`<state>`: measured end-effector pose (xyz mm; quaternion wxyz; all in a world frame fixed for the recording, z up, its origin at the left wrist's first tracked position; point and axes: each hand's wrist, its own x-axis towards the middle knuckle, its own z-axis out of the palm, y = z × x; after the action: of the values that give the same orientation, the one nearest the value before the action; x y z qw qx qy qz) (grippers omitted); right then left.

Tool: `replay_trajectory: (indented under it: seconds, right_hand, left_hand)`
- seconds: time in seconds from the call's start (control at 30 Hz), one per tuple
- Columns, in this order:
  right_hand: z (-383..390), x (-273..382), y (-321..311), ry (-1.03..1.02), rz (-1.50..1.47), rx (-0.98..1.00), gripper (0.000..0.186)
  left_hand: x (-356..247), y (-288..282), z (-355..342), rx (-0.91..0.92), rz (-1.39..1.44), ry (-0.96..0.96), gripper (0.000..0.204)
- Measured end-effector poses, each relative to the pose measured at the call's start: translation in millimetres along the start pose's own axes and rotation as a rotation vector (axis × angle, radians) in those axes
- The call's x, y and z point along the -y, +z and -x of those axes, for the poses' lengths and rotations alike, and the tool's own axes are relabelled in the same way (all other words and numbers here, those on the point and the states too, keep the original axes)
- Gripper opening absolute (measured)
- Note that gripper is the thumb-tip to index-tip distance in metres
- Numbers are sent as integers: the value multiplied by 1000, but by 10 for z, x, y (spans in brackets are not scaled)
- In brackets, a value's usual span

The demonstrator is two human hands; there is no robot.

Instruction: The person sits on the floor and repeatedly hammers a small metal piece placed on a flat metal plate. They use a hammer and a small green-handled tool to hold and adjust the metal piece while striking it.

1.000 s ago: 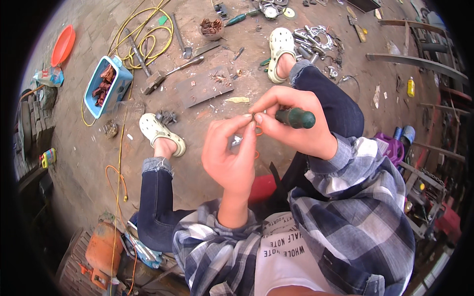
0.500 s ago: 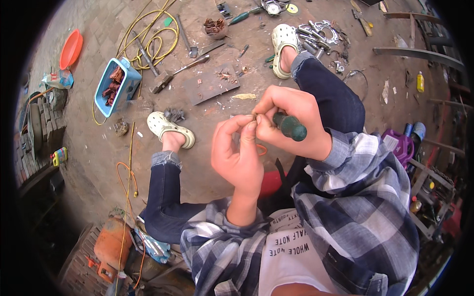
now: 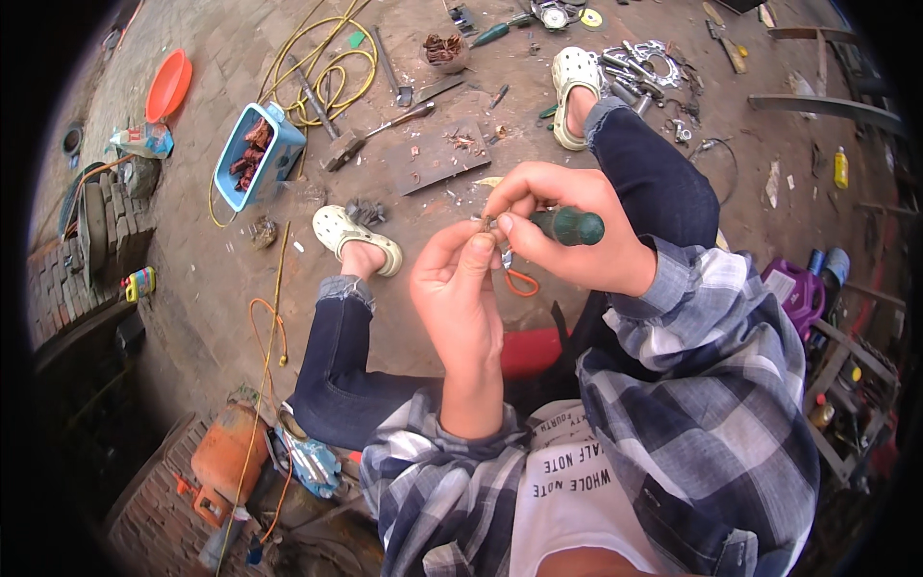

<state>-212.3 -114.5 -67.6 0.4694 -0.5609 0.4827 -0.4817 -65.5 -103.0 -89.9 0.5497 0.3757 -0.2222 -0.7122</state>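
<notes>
My two hands meet above the ground between my knees. In a closed grip, my right hand (image 3: 620, 231) holds a screwdriver by its dark green handle (image 3: 569, 227); its shaft is hidden by the fingers. The thumb and fingertips of my left hand (image 3: 460, 303) pinch a small brownish metal piece (image 3: 489, 223), too small to name, right against my right fingertips. Just below the hands shows an orange loop (image 3: 522, 283) with a metal end. Farther off lies a dark metal plate (image 3: 423, 171) with copper-coloured scraps on it.
A blue basket (image 3: 231, 173) of copper windings stands left, near an orange basin (image 3: 169, 85) and coiled yellow hose (image 3: 358, 96). Hammers (image 3: 343, 150), a scrap bowl (image 3: 444, 56) and metal parts (image 3: 639, 72) lie ahead. An orange gas cylinder (image 3: 229, 450) is lower left; a purple jug (image 3: 794, 293), right.
The whole view has shifted, so ground things sit farther right. My fingertips stay together, the screwdriver handle points more to the right, and more of the orange loop shows.
</notes>
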Motion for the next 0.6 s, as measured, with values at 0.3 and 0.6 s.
replay_trajectory:
  seconds: [0.3,0.6]
  right_hand:
    - [2,23,11,-55,69,9,11]
    - [3,22,23,13,-64,54,8]
  left_hand:
    - [4,-82,23,58,162,-171,16]
    - [-43,-79,41,94,191,-171,13]
